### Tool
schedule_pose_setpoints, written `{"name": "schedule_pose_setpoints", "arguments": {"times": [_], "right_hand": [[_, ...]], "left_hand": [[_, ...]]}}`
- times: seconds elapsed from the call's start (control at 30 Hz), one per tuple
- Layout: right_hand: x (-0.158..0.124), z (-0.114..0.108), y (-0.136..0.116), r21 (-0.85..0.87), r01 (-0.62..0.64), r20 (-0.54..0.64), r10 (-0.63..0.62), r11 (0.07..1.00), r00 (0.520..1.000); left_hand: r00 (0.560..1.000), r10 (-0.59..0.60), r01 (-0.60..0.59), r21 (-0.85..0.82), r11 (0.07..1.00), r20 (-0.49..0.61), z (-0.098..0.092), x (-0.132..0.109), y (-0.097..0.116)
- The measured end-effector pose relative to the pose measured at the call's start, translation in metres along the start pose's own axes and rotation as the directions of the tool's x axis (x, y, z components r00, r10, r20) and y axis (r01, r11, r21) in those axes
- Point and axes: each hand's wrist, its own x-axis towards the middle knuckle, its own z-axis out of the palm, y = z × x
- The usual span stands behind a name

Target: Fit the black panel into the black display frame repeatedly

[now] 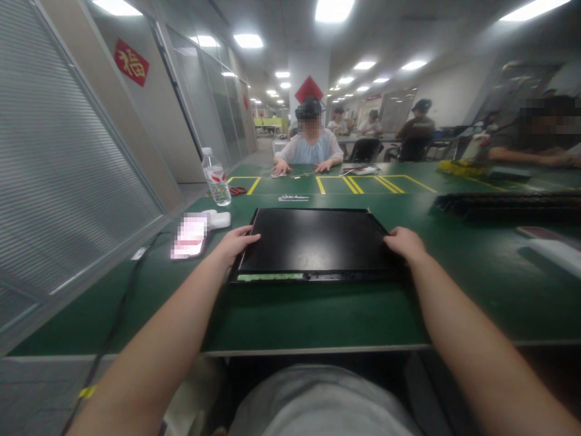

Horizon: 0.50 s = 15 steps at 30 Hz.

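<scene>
A flat black display panel [318, 239] lies in front of me on the green table, its dark glossy face up. Along its near edge runs a pale green strip [271, 277] on the left part. My left hand [238, 241] grips the panel's left side, thumb over the top edge and the other fingers mostly hidden beneath. On the opposite side my right hand [405, 242] is closed on the panel's right edge, with its fingertips out of sight. Whether the panel rests fully on the table or is slightly raised, I cannot tell.
On the left are a lit phone [189, 236], a white case [220, 219], a water bottle [216, 178] and red-handled scissors [238, 191]. A black cable [129, 290] crosses the left edge. Stacked black parts [503, 206] lie right. Across the green table [318, 321] sits a person [313, 145].
</scene>
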Motion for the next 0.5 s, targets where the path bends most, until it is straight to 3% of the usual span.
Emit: {"name": "schedule_pose_setpoints", "arguments": {"times": [0.5], "right_hand": [[0.0016,0.0021,0.0001,0.100,-0.016,-0.003,0.016,0.995,1.000]], "left_hand": [[0.988,0.152,-0.151,-0.033,0.988,0.037,0.0014,-0.0015,0.0041]]}}
